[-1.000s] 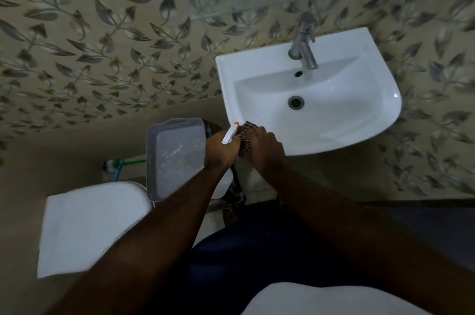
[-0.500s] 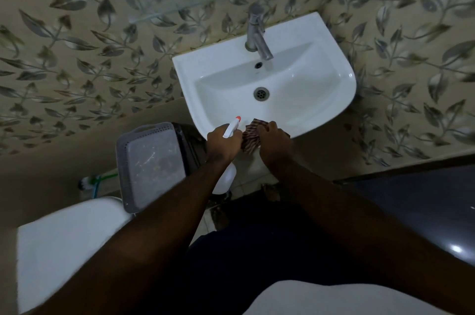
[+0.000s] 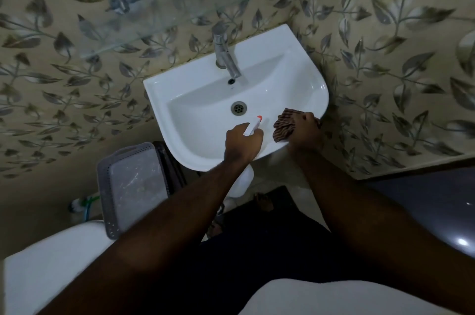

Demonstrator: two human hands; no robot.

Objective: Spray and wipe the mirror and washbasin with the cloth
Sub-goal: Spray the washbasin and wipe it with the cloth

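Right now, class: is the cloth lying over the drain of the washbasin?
No, the cloth sits in the right hand near the washbasin front rim, clear of the drain.

1 head view, looking steeply down, close over washbasin [image 3: 295, 88] front.

There is one white washbasin [image 3: 295, 78] with one metal tap [image 3: 226, 57] and one drain [image 3: 239, 108], one glass shelf [image 3: 180, 21], one striped cloth [image 3: 284, 125], one spray bottle [image 3: 253, 126], one grey perforated basket [image 3: 128, 186], and two hands: left hand [image 3: 243, 143], right hand [image 3: 305, 129]
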